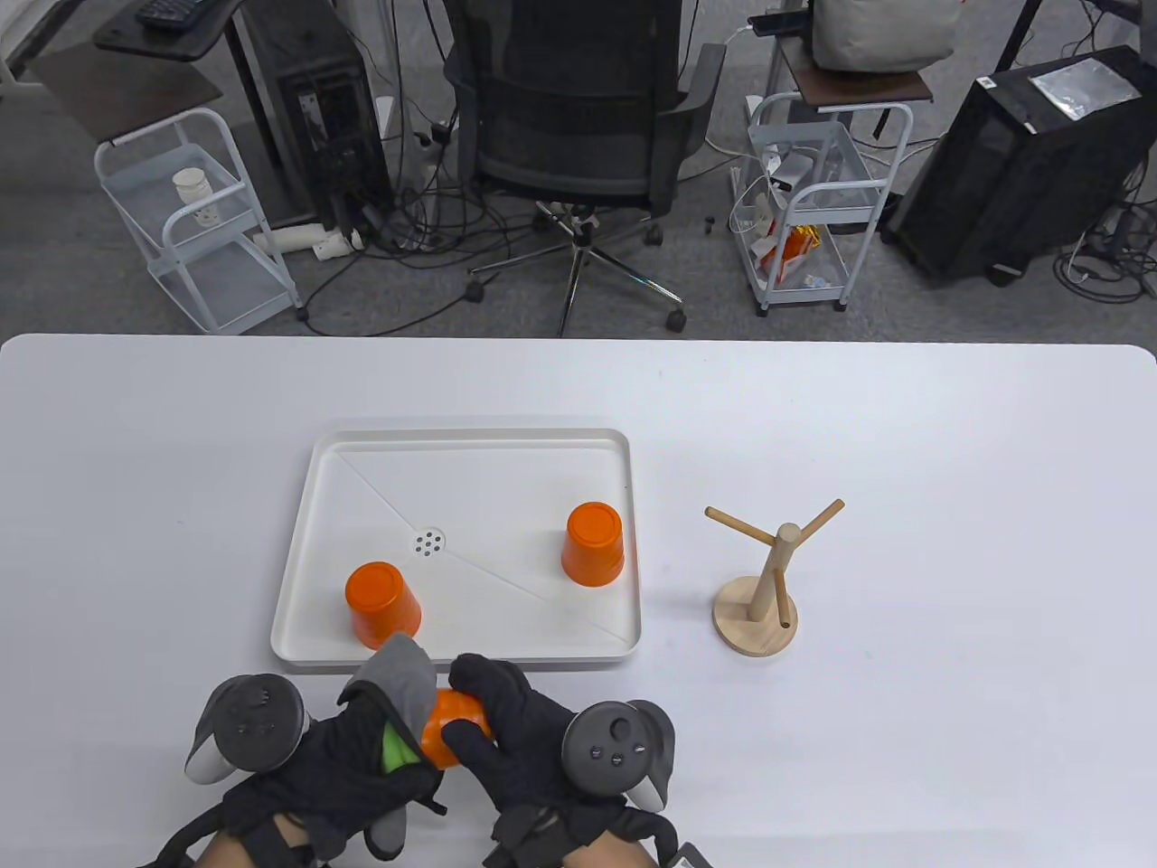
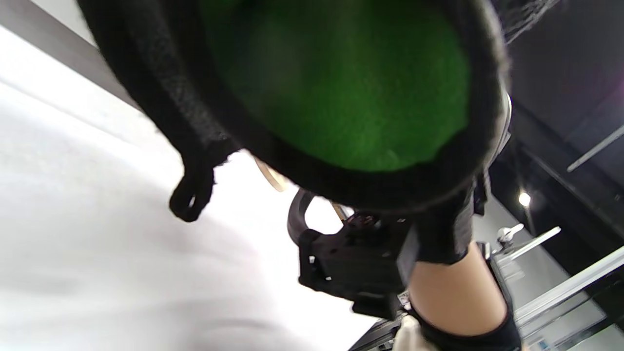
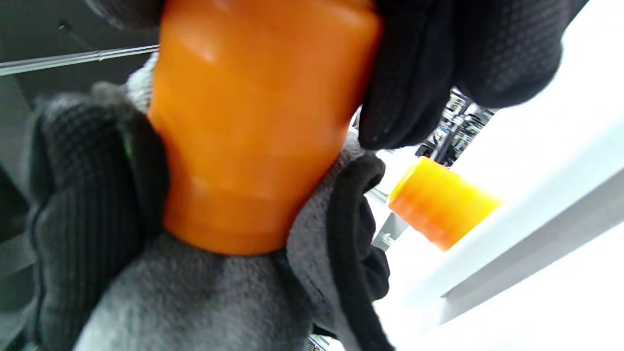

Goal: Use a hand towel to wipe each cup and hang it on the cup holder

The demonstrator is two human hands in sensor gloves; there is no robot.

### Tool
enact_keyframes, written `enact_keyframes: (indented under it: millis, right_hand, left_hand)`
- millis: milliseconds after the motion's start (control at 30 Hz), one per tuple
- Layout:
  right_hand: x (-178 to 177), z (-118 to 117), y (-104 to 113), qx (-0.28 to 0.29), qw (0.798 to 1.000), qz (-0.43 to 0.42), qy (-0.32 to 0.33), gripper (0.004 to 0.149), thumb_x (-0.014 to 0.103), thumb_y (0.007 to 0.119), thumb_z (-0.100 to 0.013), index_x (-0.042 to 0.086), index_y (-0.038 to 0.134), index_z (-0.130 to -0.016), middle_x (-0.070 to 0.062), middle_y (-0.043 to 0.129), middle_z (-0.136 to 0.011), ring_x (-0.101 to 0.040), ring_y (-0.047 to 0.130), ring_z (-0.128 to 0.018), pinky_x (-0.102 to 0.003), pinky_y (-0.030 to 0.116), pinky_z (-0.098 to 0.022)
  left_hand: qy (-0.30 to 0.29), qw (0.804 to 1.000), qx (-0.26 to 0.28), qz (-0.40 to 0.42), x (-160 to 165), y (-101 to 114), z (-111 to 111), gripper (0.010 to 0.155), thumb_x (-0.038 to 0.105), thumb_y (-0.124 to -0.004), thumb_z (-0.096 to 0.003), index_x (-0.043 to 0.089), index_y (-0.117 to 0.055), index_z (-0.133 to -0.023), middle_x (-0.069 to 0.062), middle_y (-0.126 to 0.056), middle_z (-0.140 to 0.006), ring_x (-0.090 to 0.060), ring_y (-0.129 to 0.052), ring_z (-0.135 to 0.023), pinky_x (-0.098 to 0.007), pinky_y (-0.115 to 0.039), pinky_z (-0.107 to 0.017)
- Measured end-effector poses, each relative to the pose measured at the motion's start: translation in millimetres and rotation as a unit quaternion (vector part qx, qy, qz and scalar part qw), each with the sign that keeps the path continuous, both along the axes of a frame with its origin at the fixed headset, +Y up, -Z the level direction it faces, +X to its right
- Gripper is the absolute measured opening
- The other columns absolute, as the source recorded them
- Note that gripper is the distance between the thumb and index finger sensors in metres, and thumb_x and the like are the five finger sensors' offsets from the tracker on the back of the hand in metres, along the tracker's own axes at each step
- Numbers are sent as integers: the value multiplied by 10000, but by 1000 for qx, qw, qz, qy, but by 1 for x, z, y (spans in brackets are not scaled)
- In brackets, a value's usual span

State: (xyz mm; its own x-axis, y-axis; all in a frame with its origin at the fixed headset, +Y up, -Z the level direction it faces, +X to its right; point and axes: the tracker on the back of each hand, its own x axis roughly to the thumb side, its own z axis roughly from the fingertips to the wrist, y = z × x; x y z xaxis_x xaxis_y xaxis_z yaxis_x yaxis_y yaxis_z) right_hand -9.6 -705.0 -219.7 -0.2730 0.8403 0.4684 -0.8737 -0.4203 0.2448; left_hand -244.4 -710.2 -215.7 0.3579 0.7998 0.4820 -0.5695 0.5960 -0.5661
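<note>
Meanwhile right hand (image 1: pixel 506 732) grips orange cup (image 1: pixel 449 723); left hand (image 1: pixel 362 768) clutches towel (image 1: pixel 407 678) round it

Table view is bright and evenly lit from overhead, sharp all over. The white table (image 1: pixel 904 434) is near blown out, with only faint soft shadows under the cup holder (image 1: pixel 759 588) and the tray (image 1: pixel 624 542). Slight wide-angle bend along the table's far edge.

Left wrist view is poor: the green-and-black cloth (image 2: pixel 341 83) sits too close, soft and smeared. The table surface (image 2: pixel 73 243) is washed out and motion-blurred. Dark background at right with one small ceiling light (image 2: pixel 524 199) glaring.

Right wrist view is close-up and soft. The held orange cup (image 3: pixel 253 122) shows a pale sheen near its top. White areas at right are overexposed, and the far cup (image 3: pixel 438 204) is blurred.
</note>
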Motion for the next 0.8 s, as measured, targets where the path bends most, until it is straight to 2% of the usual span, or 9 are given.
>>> enact_keyframes:
  millis: [167,300,433,600,733,800]
  right_hand:
    - [4,-6,-9,-87,995,-40,-2,729,611,622,-472,65,618,-954,-234,856,-792,-310,1028,-312,-526,890,-330]
    - [6,-10,-18,-159,985,-64,3,755,629,619,-466,24,678,-915,-257,910,-709,-283,1046,-219,-501,917,-239]
    - [7,-12,-25,-209,975,-80,11,771,633,622,-465,-4,708,-891,-277,934,-662,-276,1054,-175,-493,925,-189]
    - [6,-10,-20,-159,985,-70,12,764,622,619,-470,0,677,-910,-278,914,-698,-297,1049,-208,-512,914,-228]
    - [3,-5,-9,-61,998,-28,6,744,612,617,-470,37,621,-943,-252,872,-773,-314,1037,-283,-525,897,-301]
    - [1,-3,-6,-26,1000,-11,6,732,605,616,-471,65,580,-963,-234,837,-822,-326,1029,-341,-534,885,-353]
  left_hand:
    - [5,996,71,-61,5,6,9,831,644,-732,-482,558,-66,-971,56,-33,-1146,-302,-768,-869,-560,-657,-708]
    - [11,981,150,-125,10,12,20,832,639,-736,-477,570,-63,-962,73,-20,-1144,-303,-749,-892,-563,-639,-730]
    - [15,969,188,-159,13,13,25,829,638,-741,-471,584,-70,-955,91,-18,-1144,-298,-736,-910,-564,-619,-752]
    - [21,982,147,-118,10,10,20,814,640,-750,-467,612,-100,-955,110,-40,-1151,-283,-776,-889,-543,-670,-730]
    - [12,997,65,-49,4,3,10,816,645,-752,-465,600,-108,-963,92,-64,-1154,-276,-812,-847,-532,-704,-694]
    - [9,999,42,-31,1,1,6,817,649,-747,-466,593,-103,-966,81,-67,-1154,-272,-820,-835,-529,-714,-681]
